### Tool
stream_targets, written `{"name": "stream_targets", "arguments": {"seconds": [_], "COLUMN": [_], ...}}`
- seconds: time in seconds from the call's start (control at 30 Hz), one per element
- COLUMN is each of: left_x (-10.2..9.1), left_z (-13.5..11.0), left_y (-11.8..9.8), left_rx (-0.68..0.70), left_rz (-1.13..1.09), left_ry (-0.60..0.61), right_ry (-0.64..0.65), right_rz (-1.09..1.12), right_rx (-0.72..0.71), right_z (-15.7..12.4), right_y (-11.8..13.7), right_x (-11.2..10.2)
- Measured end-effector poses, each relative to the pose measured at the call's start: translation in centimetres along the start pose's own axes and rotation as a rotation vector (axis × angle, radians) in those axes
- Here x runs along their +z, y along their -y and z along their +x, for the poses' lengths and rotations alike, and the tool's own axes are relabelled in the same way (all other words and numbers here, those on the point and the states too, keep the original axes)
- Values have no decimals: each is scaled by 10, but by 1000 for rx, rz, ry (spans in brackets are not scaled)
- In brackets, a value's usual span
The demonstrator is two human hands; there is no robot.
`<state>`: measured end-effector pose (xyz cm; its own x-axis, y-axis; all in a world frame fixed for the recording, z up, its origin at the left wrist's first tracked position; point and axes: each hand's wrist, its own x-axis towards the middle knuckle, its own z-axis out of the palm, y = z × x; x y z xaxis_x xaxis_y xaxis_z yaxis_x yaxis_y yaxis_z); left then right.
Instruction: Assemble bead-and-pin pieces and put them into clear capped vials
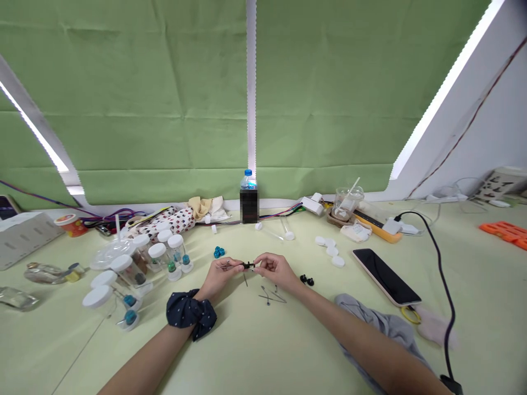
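Near the middle of the table my two hands meet at a small black part (247, 265) with short prongs. Its left end is pinched by my left hand (224, 277), which wears a dark dotted scrunchie (190, 312) at the wrist. A thin metal rod also sticks out by the left fingers. From the other side my right hand (275, 270) closes thumb and finger on the part's right end. Several thin metal pins (272, 296) lie below the hands. Blue beads (219, 252) sit beyond my left hand, and black knobs (307, 280) beside my right wrist.
White-capped clear vials (127, 269) crowd the left side. White caps (331, 249), a phone (385, 276) and a grey cloth (370, 318) are on the right. A bottle (248, 200) stands at the back. A black cable (440, 263) runs down the right.
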<state>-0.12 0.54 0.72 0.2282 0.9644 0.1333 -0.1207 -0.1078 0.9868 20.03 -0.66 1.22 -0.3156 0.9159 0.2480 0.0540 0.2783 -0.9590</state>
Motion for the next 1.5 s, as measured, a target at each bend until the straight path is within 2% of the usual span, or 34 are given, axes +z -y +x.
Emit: {"name": "stream_targets", "arguments": {"seconds": [0.27,0.5,0.8,1.13,1.5], "left_x": [-5,-3,1,-1,2], "left_z": [1,-4,-7,-2,-2], "left_y": [9,4,-4,6,6], "left_rx": [-5,-2,9,-10,-72], "left_rz": [-26,-21,19,-95,-140], "left_ry": [19,34,21,94,95], "right_ry": [5,21,-6,-16,-33], "right_rz": [-39,-116,-161,-281,-395], "right_rx": [13,19,-25,-109,-147], "right_z": [0,-2,-5,-8,-11], "right_y": [1,1,-4,-5,2], "right_x": [-4,-1,3,5,6]}}
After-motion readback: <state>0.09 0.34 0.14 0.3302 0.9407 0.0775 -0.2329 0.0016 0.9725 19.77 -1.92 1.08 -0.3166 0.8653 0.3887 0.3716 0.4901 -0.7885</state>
